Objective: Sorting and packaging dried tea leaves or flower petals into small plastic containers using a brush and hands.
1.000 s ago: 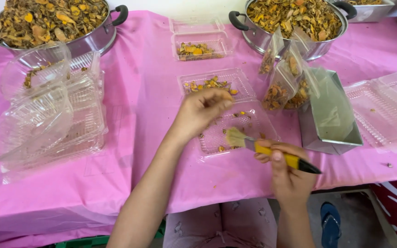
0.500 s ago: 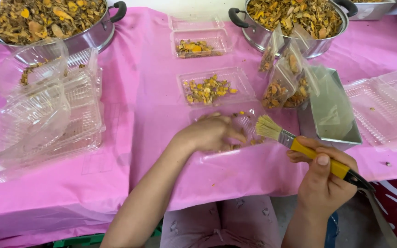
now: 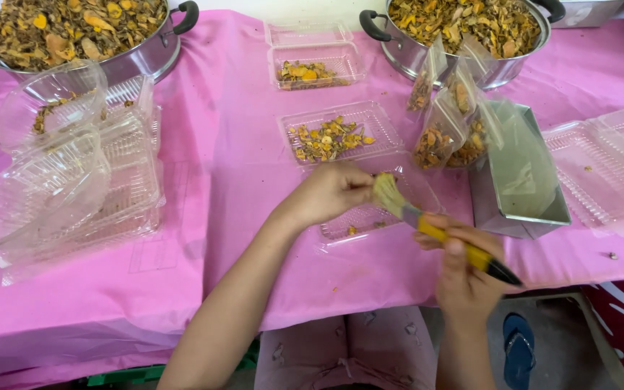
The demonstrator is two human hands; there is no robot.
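right hand (image 3: 464, 271): gripping yellow-handled brush (image 3: 435, 231), bristles at left fingertips
left hand (image 3: 326, 191): pinched on something too small to tell, over clear tray (image 3: 380, 217)
around: 2 filled trays (image 3: 337, 133), bag cluster (image 3: 449, 123), metal box (image 3: 521, 173) just right
surface (image 3: 240, 144): pink

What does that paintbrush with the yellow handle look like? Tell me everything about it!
The yellow-handled paintbrush has pale, bushy bristles, a silver metal band, a yellow grip and a black tip at the far end. It lies slanted, bristles up and to the left, black tip down and to the right. The right hand grips its yellow part. The bristles meet the fingertips of the left hand, just above a clear plastic tray on the pink tablecloth.
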